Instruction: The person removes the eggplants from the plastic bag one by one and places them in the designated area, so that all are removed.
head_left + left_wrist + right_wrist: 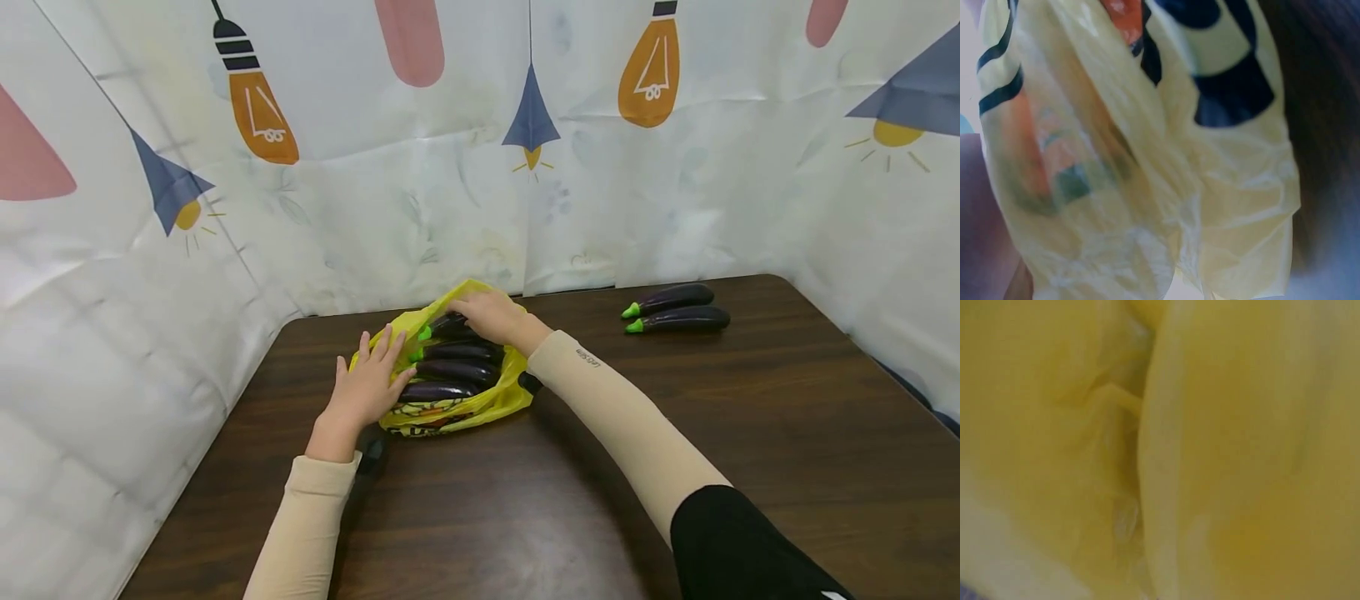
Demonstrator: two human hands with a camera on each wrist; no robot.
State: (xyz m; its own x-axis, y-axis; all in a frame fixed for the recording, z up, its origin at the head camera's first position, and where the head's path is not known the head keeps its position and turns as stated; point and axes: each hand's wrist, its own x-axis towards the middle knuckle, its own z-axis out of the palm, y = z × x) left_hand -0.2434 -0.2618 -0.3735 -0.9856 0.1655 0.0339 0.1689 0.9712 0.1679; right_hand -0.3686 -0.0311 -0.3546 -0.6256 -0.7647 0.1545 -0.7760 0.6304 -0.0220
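My left grip (366,387) lies with fingers spread at the left side of the yellow bag (506,402) on the tabletop (750,433). Inside, my right grip (495,318) holds the farthest eggplant (444,326) beside three others (459,371); two more eggplants (686,318) lie well apart, rightward.

Beige arm sleeves (630,433); small dark lettering (588,357) on the right one; black right upper sleeve (738,542).

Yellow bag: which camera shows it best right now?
The head view: it shows the yellow bag open, with eggplants inside. The left wrist view gives a blurry close-up of its printed side; the right wrist view, only blurred yellow folds.
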